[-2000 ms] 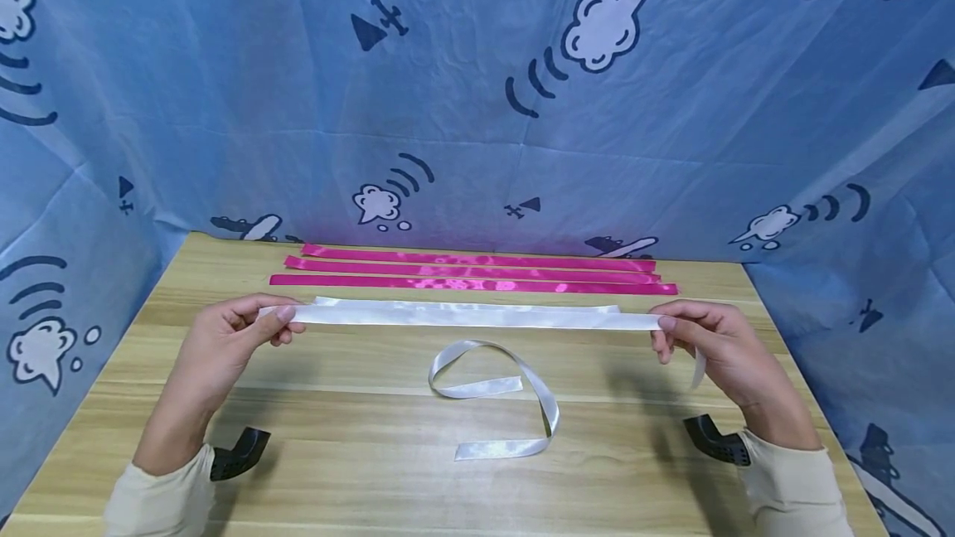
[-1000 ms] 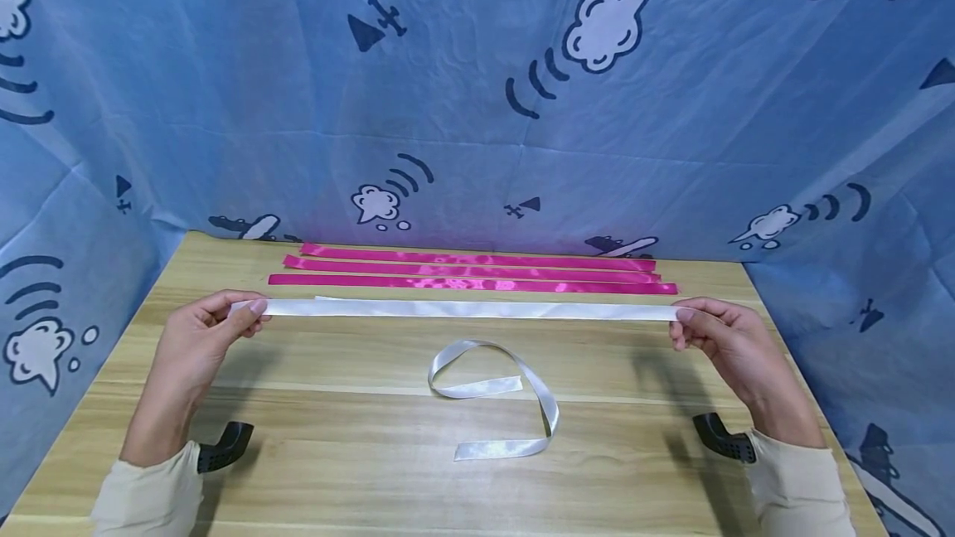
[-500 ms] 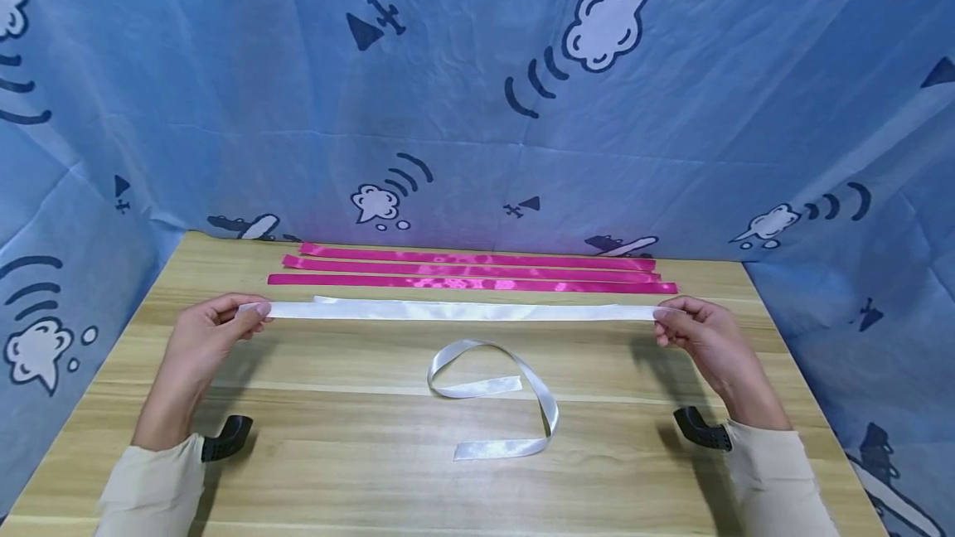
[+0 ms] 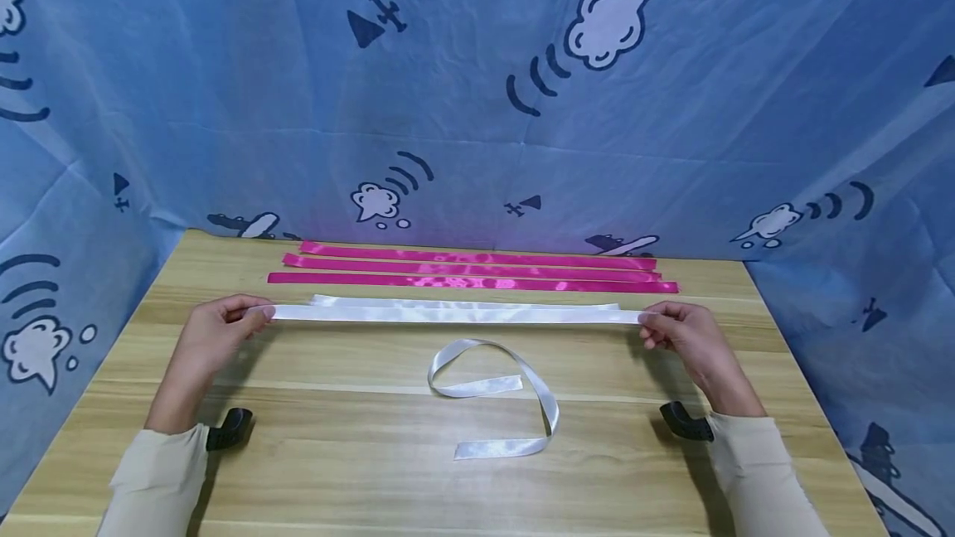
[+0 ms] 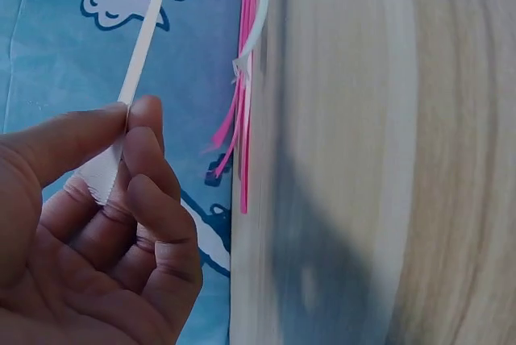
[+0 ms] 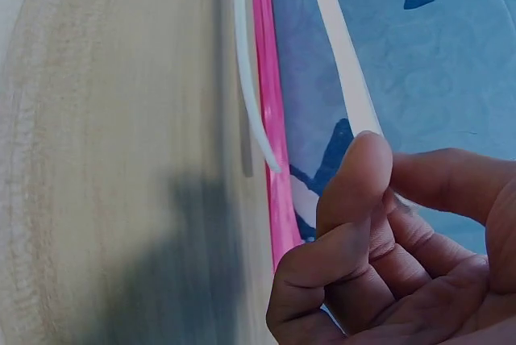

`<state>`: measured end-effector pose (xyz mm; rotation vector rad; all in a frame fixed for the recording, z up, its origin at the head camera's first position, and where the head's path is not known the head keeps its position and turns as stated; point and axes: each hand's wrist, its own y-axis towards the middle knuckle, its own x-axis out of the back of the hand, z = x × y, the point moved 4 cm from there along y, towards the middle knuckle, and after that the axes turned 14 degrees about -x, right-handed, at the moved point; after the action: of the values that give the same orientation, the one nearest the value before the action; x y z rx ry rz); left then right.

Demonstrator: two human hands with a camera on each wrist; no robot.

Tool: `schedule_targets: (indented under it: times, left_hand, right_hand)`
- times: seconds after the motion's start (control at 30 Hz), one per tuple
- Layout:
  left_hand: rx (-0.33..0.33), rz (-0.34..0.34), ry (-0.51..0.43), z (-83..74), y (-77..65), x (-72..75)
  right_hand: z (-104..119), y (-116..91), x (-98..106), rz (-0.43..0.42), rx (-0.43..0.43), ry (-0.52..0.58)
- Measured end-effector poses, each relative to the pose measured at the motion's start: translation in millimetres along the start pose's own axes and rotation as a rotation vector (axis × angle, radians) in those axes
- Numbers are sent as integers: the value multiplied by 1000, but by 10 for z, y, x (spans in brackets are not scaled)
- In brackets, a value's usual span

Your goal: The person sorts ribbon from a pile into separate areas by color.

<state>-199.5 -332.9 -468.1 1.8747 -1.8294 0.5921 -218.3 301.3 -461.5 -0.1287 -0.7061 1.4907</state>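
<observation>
A white satin ribbon stretches straight between my two hands above the table. Its left end is pinched between thumb and fingers of my left hand; the left wrist view shows a short end of the ribbon poking out below the grip. At the other side my right hand pinches it by thumb and fingertips. Just behind the held strip lies a second white ribbon, partly covered by it in the head view. Nearer me, a third white ribbon rests in a loose curl on the wood.
Three pink ribbons lie in parallel rows along the back of the wooden table. A blue printed cloth rises behind and at both sides. Black wrist mounts jut from the cuffs.
My hands spread the white ribbon wider, then the right hand came back leftward and the left slightly rightward. The tail hanging at my right hand no longer shows. The table ribbons stay put.
</observation>
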Motion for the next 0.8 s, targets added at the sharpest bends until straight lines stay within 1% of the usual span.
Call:
schedule_targets:
  times: [0.1,0.33,0.53,0.73,0.8]
  left_hand:
    - [-12,18,30,3,11,-7]
    - [-67,55,123,-16,39,-44]
    - [-93,74,160,1,102,-105]
    - [-114,90,198,-2,172,-160]
    - [-107,95,205,-2,191,-171]
  right_hand:
    - [-24,27,-18,-13,-28,-21]
    - [-79,66,-52,-56,-104,-92]
    - [-134,102,-38,-100,-158,-119]
    - [-176,129,-26,-150,-167,-168]
    - [-184,136,-23,-166,-173,-192]
